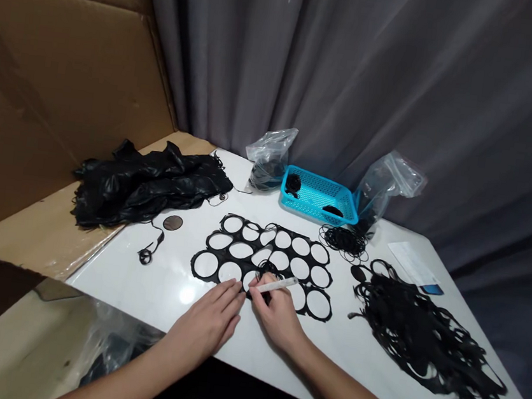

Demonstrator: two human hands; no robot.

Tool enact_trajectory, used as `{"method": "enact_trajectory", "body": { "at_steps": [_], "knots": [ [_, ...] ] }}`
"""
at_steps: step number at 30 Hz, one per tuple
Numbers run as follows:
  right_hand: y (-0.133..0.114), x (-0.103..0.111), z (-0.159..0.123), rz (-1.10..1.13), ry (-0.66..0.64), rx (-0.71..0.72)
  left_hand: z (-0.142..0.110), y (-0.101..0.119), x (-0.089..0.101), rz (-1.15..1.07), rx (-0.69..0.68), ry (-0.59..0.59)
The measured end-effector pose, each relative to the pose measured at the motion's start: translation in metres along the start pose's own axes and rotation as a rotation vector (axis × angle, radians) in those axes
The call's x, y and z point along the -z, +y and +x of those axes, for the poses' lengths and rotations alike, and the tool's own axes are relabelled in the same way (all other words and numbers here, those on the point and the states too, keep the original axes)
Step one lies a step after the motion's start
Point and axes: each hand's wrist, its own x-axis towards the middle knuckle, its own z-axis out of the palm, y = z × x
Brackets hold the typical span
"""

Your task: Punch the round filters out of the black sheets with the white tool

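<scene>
A black sheet with rows of round holes (291, 254) lies flat on the white table (159, 293). My left hand (212, 312) rests on its near edge, fingers stretched out and lying flat. Just beside it, my right hand (277, 313) is closed in a pen grip around a slim white pen-like tool (280, 284), pointed down at the sheet by one of the near holes. The tool's tip is too small to make out. A small bundle of thin black rings (268, 267) lies on the sheet just past my right hand.
Beyond the sheet stands a blue basket (319, 196) with black pieces inside, between two clear plastic bags (270, 158). Thin black rings (344, 240) lie near it. Cut black scraps (428, 333) are heaped at right, folded black material (147, 183) at left, by a cardboard panel (64, 68).
</scene>
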Motion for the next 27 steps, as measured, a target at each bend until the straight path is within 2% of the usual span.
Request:
{"method": "enact_trajectory", "body": {
  "at_steps": [4,6,10,12,17,19,22,25,27],
  "knots": [
    [0.002,-0.001,-0.003,-0.070,0.006,0.048,0.000,0.000,0.000,0.001,-0.012,0.014],
    [0.003,-0.005,-0.008,-0.169,-0.010,0.138,0.000,0.000,0.000,0.004,-0.012,0.027],
    [0.008,-0.009,-0.011,-0.415,-0.112,0.411,0.001,0.000,0.000,0.019,-0.009,0.029],
    [0.014,0.003,0.000,-0.452,-0.062,0.418,0.001,-0.001,-0.001,0.030,-0.019,0.014],
    [0.048,0.073,0.046,-0.452,0.354,0.151,-0.001,-0.002,-0.001,0.005,-0.017,0.010],
    [0.059,0.094,0.058,-0.375,0.456,-0.020,-0.001,-0.003,-0.002,-0.023,-0.006,0.026],
    [0.061,0.099,0.066,0.004,0.426,-0.255,-0.001,-0.003,0.002,-0.082,0.016,0.033],
    [0.047,0.080,0.069,0.506,0.278,-0.358,-0.001,-0.003,0.013,-0.195,0.025,-0.002],
    [0.034,0.064,0.071,0.748,0.191,-0.409,-0.003,-0.004,0.022,-0.273,0.034,-0.011]
  ]
}}
